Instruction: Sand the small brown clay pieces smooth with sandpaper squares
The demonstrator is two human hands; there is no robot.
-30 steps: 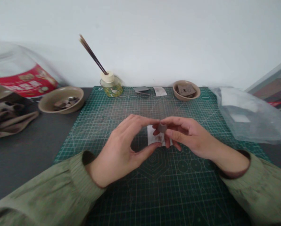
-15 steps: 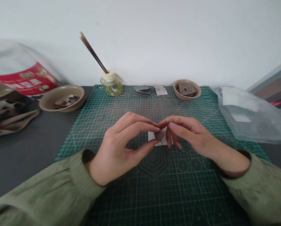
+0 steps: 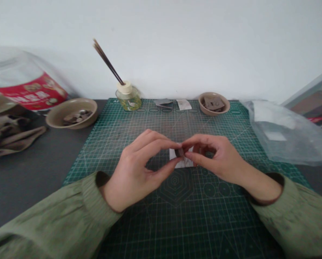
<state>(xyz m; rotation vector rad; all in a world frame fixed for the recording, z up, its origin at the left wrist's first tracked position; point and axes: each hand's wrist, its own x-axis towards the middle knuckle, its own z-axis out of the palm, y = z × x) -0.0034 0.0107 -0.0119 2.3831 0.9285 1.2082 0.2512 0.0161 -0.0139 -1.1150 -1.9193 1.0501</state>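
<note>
So here's where we're at: both our hands meet over the middle of the green gridded cutting mat (image 3: 139, 126), fingertips pinched together on one small dark brown flat piece (image 3: 180, 152). Our left hand (image 3: 139, 169) has thumb and forefinger closed on its left edge, other fingers curled loosely above. Our right hand (image 3: 217, 158) pinches it from the other side, thumb below and forefinger on top. The piece is mostly hidden by the fingertips, so we can't tell its exact shape or whether it's one layer or two. It hangs just above a small white paper slip (image 3: 181, 163) lying on the mat.

Progress-wise, we'd guess we're somewhere mid-batch. The tan round bowl on the left (image 3: 72, 113), sitting off the mat on the dark grey tabletop (image 3: 28, 180), holds a small heap of brownish bits, and the smaller tan bowl at the mat's far edge (image 3: 214, 103) holds larger brown squares. Which one is the finished pile we honestly can't tell. Near the far edge there's also a grey sheet (image 3: 163, 103) and another white paper scrap (image 3: 183, 104), so there looks to be more material left.

Other stuff around: a glass reed diffuser with dark sticks (image 3: 128, 97), a clear plastic bag (image 3: 282, 131) on the right, a crumpled brown cloth (image 3: 9, 129) and a big clear jar with a red label (image 3: 23, 84) on the left
</note>
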